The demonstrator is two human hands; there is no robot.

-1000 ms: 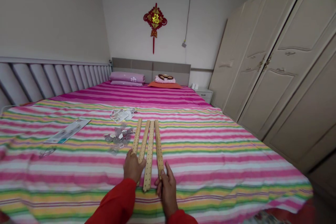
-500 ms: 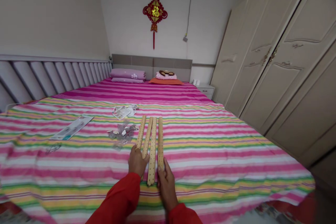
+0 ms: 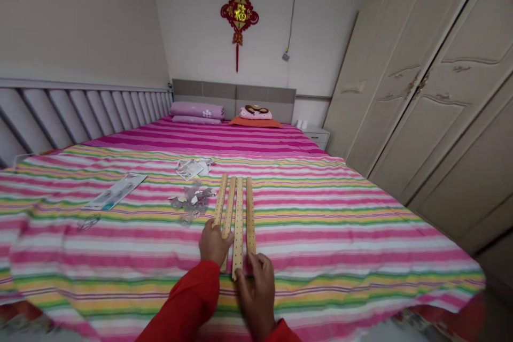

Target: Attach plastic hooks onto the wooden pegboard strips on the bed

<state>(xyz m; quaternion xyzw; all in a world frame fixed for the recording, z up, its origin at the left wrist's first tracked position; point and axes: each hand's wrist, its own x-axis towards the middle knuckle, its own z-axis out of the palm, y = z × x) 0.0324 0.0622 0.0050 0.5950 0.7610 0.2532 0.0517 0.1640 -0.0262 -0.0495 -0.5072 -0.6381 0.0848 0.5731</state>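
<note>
Several long wooden slats (image 3: 239, 208) with rows of small holes lie side by side on the striped bedsheet (image 3: 340, 235), pointing away from me. My left hand (image 3: 214, 245) rests closed over the near part of the two left slats. My right hand (image 3: 256, 283) sits at the near ends of the two right slats, its fingers bent around them. Both my sleeves are red.
A heap of small shiny metal parts (image 3: 190, 203) lies just left of the slats, with a clear plastic bag (image 3: 194, 167) behind it and a printed leaflet (image 3: 116, 191) further left. Pillows (image 3: 196, 111) lie at the headboard. A wardrobe (image 3: 433, 101) lines the right side.
My right hand has slid from beside the right slat to the near ends and bent its fingers. The slats now lie closer together and more parallel. My left hand has stayed on the left slats.
</note>
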